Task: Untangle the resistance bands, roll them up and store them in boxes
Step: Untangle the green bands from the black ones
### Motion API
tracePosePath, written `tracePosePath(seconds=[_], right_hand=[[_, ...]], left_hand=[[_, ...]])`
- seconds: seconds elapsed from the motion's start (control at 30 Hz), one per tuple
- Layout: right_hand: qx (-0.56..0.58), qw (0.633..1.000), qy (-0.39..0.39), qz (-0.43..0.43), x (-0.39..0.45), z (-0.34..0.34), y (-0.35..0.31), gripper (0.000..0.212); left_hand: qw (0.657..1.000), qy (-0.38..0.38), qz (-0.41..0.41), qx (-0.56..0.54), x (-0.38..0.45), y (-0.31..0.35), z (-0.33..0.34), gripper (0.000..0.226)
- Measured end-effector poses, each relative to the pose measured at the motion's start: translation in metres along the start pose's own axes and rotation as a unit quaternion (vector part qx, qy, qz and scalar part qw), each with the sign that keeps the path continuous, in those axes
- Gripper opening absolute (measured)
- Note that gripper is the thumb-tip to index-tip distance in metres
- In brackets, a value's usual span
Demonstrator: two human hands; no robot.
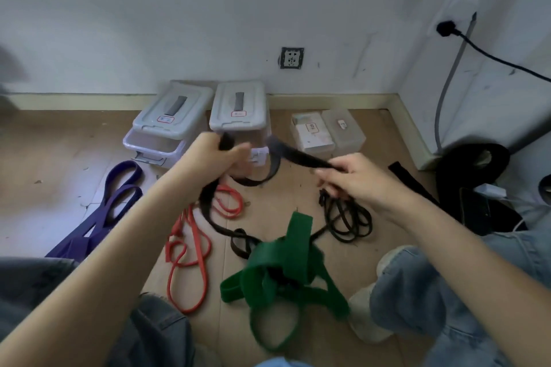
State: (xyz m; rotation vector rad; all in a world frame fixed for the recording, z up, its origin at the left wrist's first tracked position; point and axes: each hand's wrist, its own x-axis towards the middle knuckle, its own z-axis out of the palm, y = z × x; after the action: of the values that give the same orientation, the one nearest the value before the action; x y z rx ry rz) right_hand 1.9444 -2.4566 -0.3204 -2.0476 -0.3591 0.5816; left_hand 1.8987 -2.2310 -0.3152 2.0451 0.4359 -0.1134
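The left hand (219,153) was clenched around one end of a wide black rubber resistance band (293,156), and the right hand (354,177) pinched the same band at three o'clock from the left one. Between the hands the band was stretched in the air, and its lower part hung down to the brown floor (59,152). At six o'clock from the hands lay a tangled wide green rubber band (286,271). A thin red rubber band (190,250) lay at seven o'clock, a purple flat band (113,202) at nine o'clock, and a thin black band (348,217) under the right hand. At twelve o'clock, against the wall, stood two grey-lidded clear plastic boxes (238,107).
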Motion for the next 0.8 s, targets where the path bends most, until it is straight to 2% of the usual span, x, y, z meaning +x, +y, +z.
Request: tracePosePath(seconds=[0.03, 0.07, 0.1, 0.17, 0.23, 0.27, 0.3, 0.37, 0.43, 0.57, 0.67, 0.8], right_hand=[[0.046, 0.998, 0.030, 0.021, 0.001, -0.005, -0.002, 0.027], [0.098, 0.994, 0.047, 0.027, 0.001, -0.008, -0.006, 0.031], [0.144, 0.988, 0.046, 0.019, 0.000, -0.009, -0.011, 0.033], [0.208, 0.978, 0.001, -0.026, -0.003, -0.006, -0.021, 0.032], [0.289, 0.951, -0.061, -0.093, -0.007, 0.001, -0.033, 0.031], [0.329, 0.931, -0.086, -0.129, -0.008, 0.003, -0.039, 0.031], [0.366, 0.911, -0.103, -0.160, -0.009, 0.003, -0.045, 0.031], [0.419, 0.882, -0.103, -0.192, -0.009, -0.004, -0.053, 0.031], [0.420, 0.886, -0.066, -0.185, -0.007, -0.011, -0.053, 0.033], [0.380, 0.915, -0.014, -0.137, -0.003, -0.007, -0.040, 0.031], [0.346, 0.930, -0.007, -0.124, 0.002, -0.008, -0.035, 0.033], [0.229, 0.969, -0.068, -0.057, 0.003, -0.017, -0.024, 0.049]], left_hand=[[0.988, -0.008, -0.006, 0.153, 0.004, -0.011, -0.001, 0.026], [0.971, -0.037, -0.006, 0.236, 0.005, -0.018, 0.000, 0.030], [0.965, -0.073, -0.004, 0.251, 0.005, -0.021, 0.004, 0.034], [0.973, -0.149, 0.010, 0.174, 0.003, -0.019, 0.015, 0.060], [0.962, -0.262, 0.029, 0.063, -0.004, -0.016, 0.035, 0.091], [0.951, -0.300, 0.053, 0.051, -0.010, -0.017, 0.049, 0.092], [0.943, -0.317, 0.082, 0.060, -0.015, -0.020, 0.065, 0.084], [0.941, -0.318, 0.116, 0.018, -0.022, -0.024, 0.086, 0.051], [0.934, -0.338, 0.089, -0.078, -0.023, -0.022, 0.085, 0.027], [0.882, -0.451, 0.043, -0.129, -0.026, -0.019, 0.076, 0.032], [0.878, -0.450, 0.016, -0.161, -0.032, -0.014, 0.082, 0.032], [0.857, -0.387, -0.018, -0.340, -0.025, 0.002, 0.061, 0.018]])
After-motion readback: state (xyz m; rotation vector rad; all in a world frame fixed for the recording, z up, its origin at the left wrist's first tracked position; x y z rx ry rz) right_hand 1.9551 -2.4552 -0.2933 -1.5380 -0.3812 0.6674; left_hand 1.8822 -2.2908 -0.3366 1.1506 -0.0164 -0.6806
